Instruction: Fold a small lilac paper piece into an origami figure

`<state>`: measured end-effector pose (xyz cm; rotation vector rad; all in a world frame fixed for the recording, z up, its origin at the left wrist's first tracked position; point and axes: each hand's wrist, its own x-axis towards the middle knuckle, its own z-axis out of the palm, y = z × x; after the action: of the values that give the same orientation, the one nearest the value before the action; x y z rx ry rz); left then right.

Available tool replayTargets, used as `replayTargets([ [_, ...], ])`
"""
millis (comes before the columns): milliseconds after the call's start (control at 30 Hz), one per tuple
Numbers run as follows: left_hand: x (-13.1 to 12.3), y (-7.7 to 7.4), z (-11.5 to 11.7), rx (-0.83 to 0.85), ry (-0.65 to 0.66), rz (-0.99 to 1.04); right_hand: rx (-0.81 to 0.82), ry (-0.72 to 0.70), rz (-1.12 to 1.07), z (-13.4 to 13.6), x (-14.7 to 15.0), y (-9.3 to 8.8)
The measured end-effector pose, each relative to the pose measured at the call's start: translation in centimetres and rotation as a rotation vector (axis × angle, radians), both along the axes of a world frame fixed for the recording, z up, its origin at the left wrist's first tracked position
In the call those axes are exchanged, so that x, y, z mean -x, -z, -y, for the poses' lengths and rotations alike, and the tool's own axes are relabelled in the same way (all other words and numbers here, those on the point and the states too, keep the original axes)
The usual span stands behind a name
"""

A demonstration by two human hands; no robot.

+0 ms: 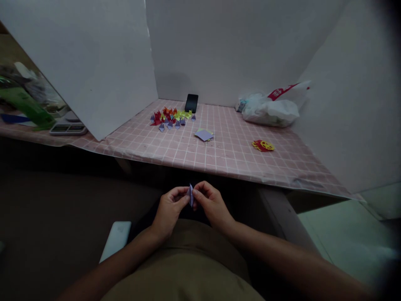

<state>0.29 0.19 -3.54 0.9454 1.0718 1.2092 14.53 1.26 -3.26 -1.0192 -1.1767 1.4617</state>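
Note:
Above my lap, in front of the table edge, a small folded piece of purple origami paper stands upright between my hands. My left hand pinches its left side with thumb and fingers. On its right side, the thumb and fingers of my right hand are closed on it too. Beyond them on the table lies a small stack of square paper, purple on top with yellow-green below. Farther back on the left sits a cluster of small folded paper figures in red, orange, yellow and purple.
A dark phone leans near the back wall. At the right are a white plastic bag and red and yellow cut-out pieces. White panels enclose the pink checked table. A kitchen scale stands left; a white device lies beside me.

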Motion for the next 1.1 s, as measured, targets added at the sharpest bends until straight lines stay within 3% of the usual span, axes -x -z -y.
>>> replayTargets([
  [300,0.25,-0.32,0.07,-0.083,-0.025,-0.134,-0.032,0.017,0.032,0.09,0.13,-0.20],
  [567,-0.09,-0.21,0.13,-0.007,-0.013,0.043,-0.043,0.012,0.033,0.16,0.14,-0.24],
  [1100,0.15,-0.46,0.06,-0.101,-0.061,-0.176,-0.022,0.010,0.005,0.36,0.23,-0.32],
])
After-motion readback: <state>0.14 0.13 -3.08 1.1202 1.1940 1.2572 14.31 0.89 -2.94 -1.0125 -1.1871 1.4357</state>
